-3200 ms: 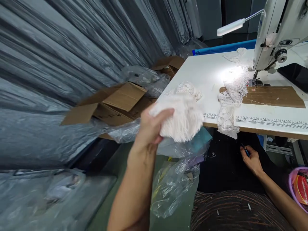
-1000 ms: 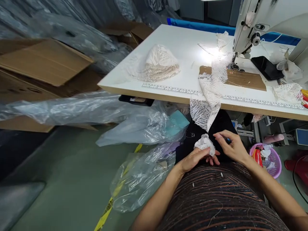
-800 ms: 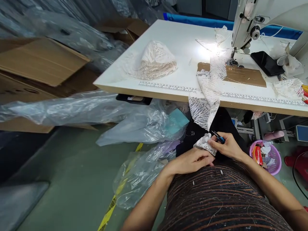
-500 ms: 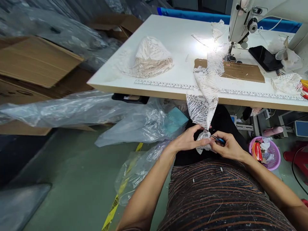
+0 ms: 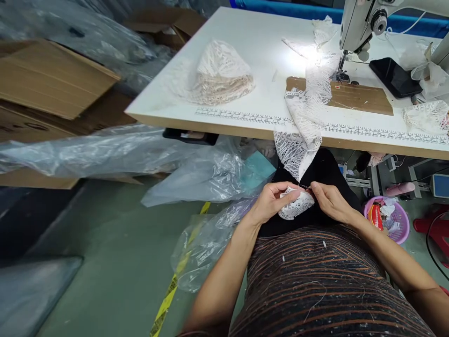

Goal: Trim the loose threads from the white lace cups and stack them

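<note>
The left hand (image 5: 271, 202) is pinching one lace piece (image 5: 297, 205), the right hand (image 5: 330, 201) one tool (image 5: 305, 186). One lace strip (image 5: 302, 117) is pointing lengthwise toward them.

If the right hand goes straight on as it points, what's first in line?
Likely the lower tip of the hanging lace strip; depth is unclear, so the left hand could come first instead.
</note>
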### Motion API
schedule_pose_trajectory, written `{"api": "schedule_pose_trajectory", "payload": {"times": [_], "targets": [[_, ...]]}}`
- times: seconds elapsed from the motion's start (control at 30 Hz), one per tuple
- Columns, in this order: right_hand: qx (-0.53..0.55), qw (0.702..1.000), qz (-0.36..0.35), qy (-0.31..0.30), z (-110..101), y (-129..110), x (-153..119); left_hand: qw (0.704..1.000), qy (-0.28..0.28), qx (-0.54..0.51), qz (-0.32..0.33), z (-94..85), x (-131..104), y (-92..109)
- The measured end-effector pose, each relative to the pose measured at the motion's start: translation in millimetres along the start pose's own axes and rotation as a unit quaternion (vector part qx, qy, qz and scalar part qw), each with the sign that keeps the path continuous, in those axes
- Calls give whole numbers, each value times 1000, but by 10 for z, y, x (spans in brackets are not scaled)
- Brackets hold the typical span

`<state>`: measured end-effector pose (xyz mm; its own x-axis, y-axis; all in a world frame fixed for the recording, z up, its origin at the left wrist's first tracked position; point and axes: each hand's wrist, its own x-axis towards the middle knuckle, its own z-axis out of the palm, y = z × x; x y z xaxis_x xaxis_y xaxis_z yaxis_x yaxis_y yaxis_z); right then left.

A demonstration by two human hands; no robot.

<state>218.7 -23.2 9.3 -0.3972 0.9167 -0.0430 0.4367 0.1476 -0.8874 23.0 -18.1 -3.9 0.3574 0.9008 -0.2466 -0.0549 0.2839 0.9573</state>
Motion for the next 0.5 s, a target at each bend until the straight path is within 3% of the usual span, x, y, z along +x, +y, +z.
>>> {"api": "schedule_pose_trajectory", "payload": {"times": [0.17,0.37,0.5], "targets": [[-26,999,-18,-8,38,-16,114,1000,17,26,3,11,-14,13],[-15,999,6,30,88,4,121,998,54,27,24,28,-18,44],[-24,1000,-11,4,88,-24,88,998,54,26,18,20,-14,48]]}}
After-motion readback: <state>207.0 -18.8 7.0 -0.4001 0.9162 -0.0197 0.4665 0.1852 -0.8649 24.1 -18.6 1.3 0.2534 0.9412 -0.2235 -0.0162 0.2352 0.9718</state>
